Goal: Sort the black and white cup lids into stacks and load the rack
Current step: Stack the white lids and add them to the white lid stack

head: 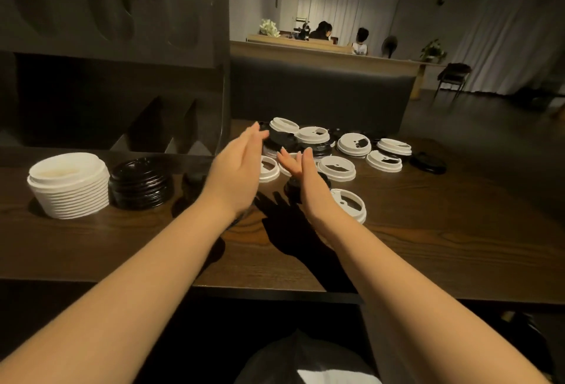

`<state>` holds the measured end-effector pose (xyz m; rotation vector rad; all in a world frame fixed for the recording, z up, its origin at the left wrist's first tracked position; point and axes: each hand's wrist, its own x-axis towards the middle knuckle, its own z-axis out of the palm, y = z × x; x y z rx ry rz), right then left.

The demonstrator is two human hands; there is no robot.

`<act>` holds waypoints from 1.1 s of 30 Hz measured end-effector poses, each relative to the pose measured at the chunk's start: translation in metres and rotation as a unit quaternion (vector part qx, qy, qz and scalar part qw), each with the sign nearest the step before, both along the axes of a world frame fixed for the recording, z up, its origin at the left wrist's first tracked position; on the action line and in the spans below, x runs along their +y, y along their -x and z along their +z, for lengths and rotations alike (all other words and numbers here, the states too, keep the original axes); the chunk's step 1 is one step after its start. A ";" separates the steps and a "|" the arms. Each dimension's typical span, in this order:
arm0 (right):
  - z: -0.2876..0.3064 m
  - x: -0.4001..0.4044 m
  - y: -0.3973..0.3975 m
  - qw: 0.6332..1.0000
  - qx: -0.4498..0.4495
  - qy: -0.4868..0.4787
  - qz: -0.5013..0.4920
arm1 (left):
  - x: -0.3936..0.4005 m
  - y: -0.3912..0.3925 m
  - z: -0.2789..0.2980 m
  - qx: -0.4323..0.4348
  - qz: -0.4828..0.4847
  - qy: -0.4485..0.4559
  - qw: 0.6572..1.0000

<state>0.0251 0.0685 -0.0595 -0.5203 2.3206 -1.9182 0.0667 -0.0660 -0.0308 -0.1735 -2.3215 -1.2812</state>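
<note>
no readable text, no labels, brands or numbers on the white lids (pixel 354 144), black lids (pixel 138 183), rack (pixel 122 17) or worktop (pixel 428 231)

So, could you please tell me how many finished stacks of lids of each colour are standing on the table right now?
White stack: 1
Black stack: 1
Total: 2 stacks
The loose lids to the right overlap and sit partly behind the hands, so I cannot count them exactly.
</note>
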 end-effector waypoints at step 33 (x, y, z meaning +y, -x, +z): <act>-0.020 0.128 0.033 0.965 0.034 -0.261 0.001 | 0.076 0.084 -0.036 -0.174 -0.106 0.129 0.970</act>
